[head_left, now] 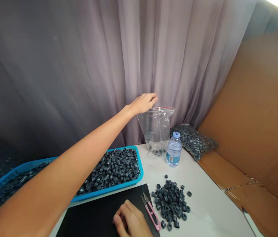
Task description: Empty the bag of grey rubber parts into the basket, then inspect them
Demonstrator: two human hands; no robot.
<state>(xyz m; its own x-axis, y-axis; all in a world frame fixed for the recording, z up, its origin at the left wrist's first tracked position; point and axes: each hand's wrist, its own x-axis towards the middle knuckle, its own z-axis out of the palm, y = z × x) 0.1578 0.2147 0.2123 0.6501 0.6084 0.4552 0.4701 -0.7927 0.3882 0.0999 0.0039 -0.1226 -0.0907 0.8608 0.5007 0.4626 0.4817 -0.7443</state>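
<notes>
My left hand [145, 102] is stretched out above the open mouth of a clear zip bag [156, 126], its fingers curled together. A small dark spot shows between the fingers, too small to make out. Several dark grey ring-shaped pieces lie at the bottom of the bag, which stands upright. Low in the view, my right hand [132, 220] rests on a black mat [91, 215] with curled fingers; what they hold, if anything, is hidden. Pink thread snips [151, 212] lie beside it on the mat's right edge. Further right is a loose pile of grey ring-shaped pieces [170, 200].
A blue basket [140, 168] full of the same pieces stands at left, partly behind my left forearm. A water bottle [174, 150] stands right of the zip bag. Behind it lies a filled clear bag [195, 140]. Cardboard [259, 108] borders the white table [210, 204]; a grey curtain [91, 65] hangs behind.
</notes>
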